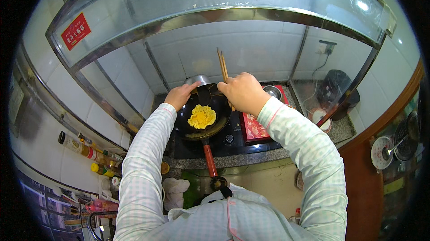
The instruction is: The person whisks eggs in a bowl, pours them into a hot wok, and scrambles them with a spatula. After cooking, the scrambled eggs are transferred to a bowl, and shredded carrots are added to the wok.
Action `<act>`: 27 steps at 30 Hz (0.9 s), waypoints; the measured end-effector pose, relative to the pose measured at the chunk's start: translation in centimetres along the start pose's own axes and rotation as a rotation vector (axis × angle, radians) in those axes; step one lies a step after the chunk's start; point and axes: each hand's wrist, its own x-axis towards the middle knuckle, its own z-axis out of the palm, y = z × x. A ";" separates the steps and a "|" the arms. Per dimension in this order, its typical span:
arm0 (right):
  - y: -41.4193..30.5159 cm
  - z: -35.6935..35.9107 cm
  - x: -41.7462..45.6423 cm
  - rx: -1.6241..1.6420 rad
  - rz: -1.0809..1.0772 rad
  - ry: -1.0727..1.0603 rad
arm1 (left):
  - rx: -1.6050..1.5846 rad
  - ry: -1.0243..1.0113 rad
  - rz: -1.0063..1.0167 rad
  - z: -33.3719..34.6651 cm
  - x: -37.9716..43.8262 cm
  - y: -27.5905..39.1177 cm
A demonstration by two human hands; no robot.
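My left hand (pixel 179 97) grips a metal bowl (pixel 197 79), tilted at the far rim of a black wok (pixel 220 121). In my right hand (pixel 244 92) is a pair of wooden chopsticks (pixel 222 63). They point up and away on one side, and their other ends show below my fingers by the wok's right rim. A yellow cooked egg (pixel 202 117) with ruffled edges lies in the wok. The wok's reddish handle (pixel 209 161) points towards me. A dark flat piece (pixel 203 95) shows just below the bowl; I cannot tell what it is.
The wok stands on a black glass cooktop (pixel 201 151). To its right lies a red box (pixel 254 128) with a small metal bowl (pixel 272 91) on it. A metal-framed clear screen (pixel 235 16) surrounds the cooktop. Several bottles (pixel 89 153) stand at the left; a dark pot (pixel 334 88) is right.
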 end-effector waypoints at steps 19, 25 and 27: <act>0.5 1.4 -1.5 0.074 -0.072 0.067 | -0.030 0.088 -0.079 0.6 -0.3 -1.8; 0.1 -0.7 -0.2 -0.003 0.003 0.002 | 0.032 0.094 -0.028 1.4 0.3 -1.7; -0.7 -0.6 0.5 -0.019 0.052 0.014 | 0.048 0.106 0.032 1.7 0.6 -1.3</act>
